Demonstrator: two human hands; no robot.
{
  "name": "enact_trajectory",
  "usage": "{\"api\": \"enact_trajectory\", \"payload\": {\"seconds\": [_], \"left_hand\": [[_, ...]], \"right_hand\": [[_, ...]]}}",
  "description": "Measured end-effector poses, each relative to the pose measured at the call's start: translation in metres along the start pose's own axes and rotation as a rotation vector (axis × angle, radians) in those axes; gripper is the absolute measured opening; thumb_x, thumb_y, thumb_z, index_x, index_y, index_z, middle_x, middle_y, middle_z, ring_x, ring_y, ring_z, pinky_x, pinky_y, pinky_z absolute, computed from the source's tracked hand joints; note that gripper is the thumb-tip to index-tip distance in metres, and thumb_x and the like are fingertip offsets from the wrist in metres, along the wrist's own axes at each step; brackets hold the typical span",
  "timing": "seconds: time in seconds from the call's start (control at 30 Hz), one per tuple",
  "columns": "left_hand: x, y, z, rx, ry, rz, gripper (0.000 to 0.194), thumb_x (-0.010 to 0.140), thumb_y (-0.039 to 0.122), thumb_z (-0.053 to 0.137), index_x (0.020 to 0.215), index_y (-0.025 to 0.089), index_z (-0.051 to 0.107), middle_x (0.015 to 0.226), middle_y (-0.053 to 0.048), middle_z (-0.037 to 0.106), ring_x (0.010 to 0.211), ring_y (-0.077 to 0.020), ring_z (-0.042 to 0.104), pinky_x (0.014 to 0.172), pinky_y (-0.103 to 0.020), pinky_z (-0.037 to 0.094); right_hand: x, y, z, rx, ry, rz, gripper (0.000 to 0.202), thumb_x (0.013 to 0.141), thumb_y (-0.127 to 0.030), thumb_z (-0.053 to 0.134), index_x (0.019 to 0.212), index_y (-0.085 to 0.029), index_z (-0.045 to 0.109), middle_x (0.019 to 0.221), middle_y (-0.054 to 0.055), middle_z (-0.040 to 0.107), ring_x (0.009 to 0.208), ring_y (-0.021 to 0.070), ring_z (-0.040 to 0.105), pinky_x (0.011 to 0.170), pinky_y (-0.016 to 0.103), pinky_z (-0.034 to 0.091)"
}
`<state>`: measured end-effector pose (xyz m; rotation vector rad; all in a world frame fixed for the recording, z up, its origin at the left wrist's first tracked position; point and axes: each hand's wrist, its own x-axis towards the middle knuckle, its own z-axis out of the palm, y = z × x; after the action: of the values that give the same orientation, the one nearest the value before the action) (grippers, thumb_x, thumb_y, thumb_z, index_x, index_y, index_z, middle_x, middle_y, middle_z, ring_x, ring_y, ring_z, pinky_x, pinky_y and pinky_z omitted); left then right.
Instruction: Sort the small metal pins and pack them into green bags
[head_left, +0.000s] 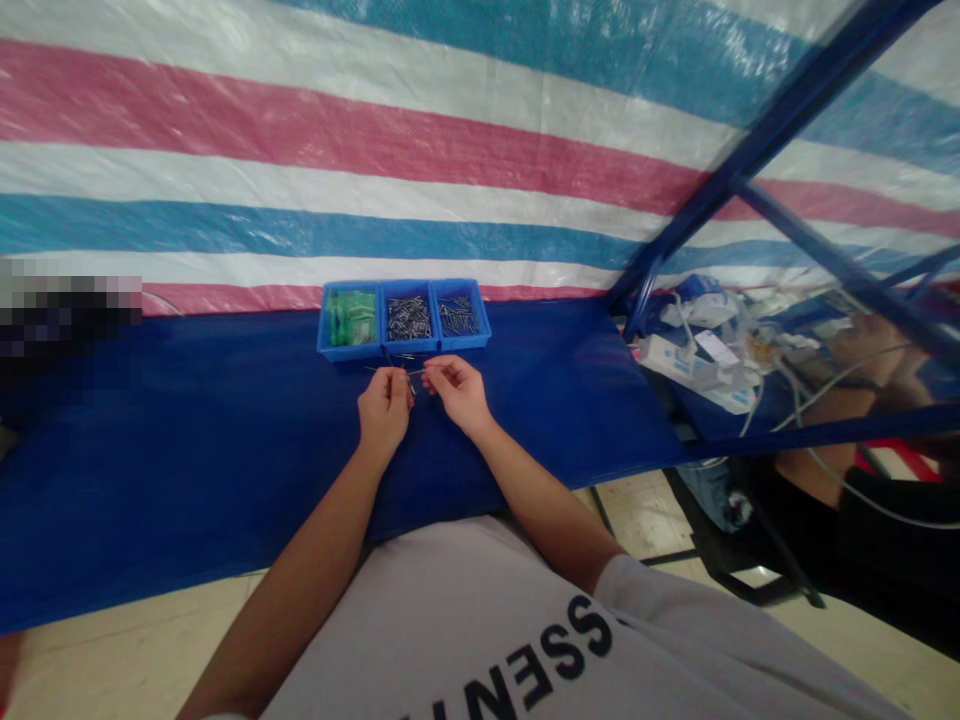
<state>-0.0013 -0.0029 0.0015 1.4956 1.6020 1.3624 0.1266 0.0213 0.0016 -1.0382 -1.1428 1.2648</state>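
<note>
My left hand (384,408) and my right hand (459,392) meet over a blue-covered table (187,440), fingertips pinched together on a thin metal pin or screw (415,373) held between them. Just beyond the hands stand three joined blue bins. The left bin (349,318) holds green pieces. The middle bin (409,318) and the right bin (458,315) hold several small dark metal parts. A few loose pins (401,357) lie on the cloth in front of the bins.
A striped pink, white and blue tarp (375,150) hangs behind the table. Blue metal frame bars (757,140) rise at right. Beyond them lie white boxes and cables (697,360), and another person's arm (847,410) rests there.
</note>
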Motion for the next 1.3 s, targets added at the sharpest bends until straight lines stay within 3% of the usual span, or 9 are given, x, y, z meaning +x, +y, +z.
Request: {"api": "enact_trajectory", "payload": {"seconds": [0.2, 0.67, 0.93, 1.3], "left_hand": [[0.0001, -0.0036, 0.0022, -0.159, -0.025, -0.052, 0.029, 0.085, 0.043, 0.056, 0.104, 0.021, 0.054, 0.059, 0.006, 0.058, 0.049, -0.0101, 0.056, 0.05, -0.02, 0.044], [-0.0005, -0.0007, 0.0007, -0.131, -0.019, 0.0, 0.024, 0.092, 0.042, 0.047, 0.084, 0.02, 0.053, 0.054, 0.005, 0.053, 0.047, -0.0087, 0.052, 0.05, -0.02, 0.042], [0.0, -0.0043, 0.0013, -0.165, -0.028, -0.013, 0.024, 0.088, 0.041, 0.054, 0.101, 0.02, 0.055, 0.057, 0.006, 0.056, 0.048, -0.009, 0.055, 0.049, -0.019, 0.043], [0.0003, -0.004, 0.0018, -0.044, -0.009, -0.026, 0.025, 0.09, 0.042, 0.048, 0.089, 0.019, 0.058, 0.056, 0.004, 0.056, 0.048, -0.0096, 0.054, 0.052, -0.021, 0.043]], "right_hand": [[-0.0004, -0.0013, -0.0003, 0.001, -0.004, 0.01, 0.034, 0.076, -0.051, 0.068, 0.088, -0.02, 0.064, 0.074, 0.001, 0.068, 0.066, 0.0137, 0.064, 0.062, 0.027, 0.053], [-0.0004, 0.0001, 0.0006, 0.046, -0.021, -0.018, 0.031, 0.075, -0.047, 0.07, 0.088, -0.019, 0.064, 0.072, 0.001, 0.068, 0.065, 0.0134, 0.063, 0.062, 0.027, 0.052], [0.0004, 0.0016, 0.0006, 0.029, -0.011, -0.005, 0.031, 0.075, -0.049, 0.069, 0.087, -0.02, 0.064, 0.072, 0.0, 0.067, 0.065, 0.0133, 0.063, 0.061, 0.027, 0.051], [-0.0005, 0.0005, 0.0005, 0.056, -0.022, -0.018, 0.029, 0.075, -0.046, 0.07, 0.087, -0.02, 0.064, 0.071, 0.0, 0.067, 0.064, 0.0128, 0.063, 0.061, 0.027, 0.051]]}}
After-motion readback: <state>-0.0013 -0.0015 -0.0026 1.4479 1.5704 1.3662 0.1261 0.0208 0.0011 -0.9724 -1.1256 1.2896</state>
